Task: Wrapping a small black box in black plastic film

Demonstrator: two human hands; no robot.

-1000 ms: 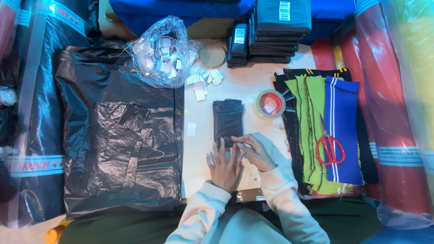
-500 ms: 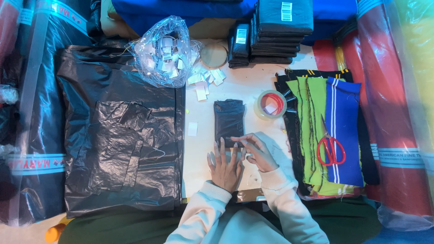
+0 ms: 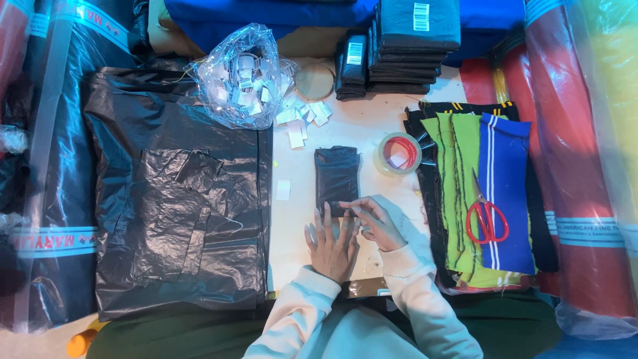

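The small packet [image 3: 337, 178] is black on a pale cream counter [image 3: 292, 233]. Right of the packet, the tape roll [image 3: 397, 153] has a red core, the scissors [image 3: 486, 217] have red handles, and the fabric pieces [image 3: 502, 173] are lime green and blue with white stripes.

bare table strip [image 3: 296, 226] left of hands, tape roll [image 3: 397, 153] right

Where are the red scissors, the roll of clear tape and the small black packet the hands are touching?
red-handled scissors [image 3: 486, 219], head view, on the handle loops.
roll of clear tape [image 3: 398, 153], head view, on its ring.
small black plastic-wrapped packet [image 3: 337, 174], head view, on its middle.
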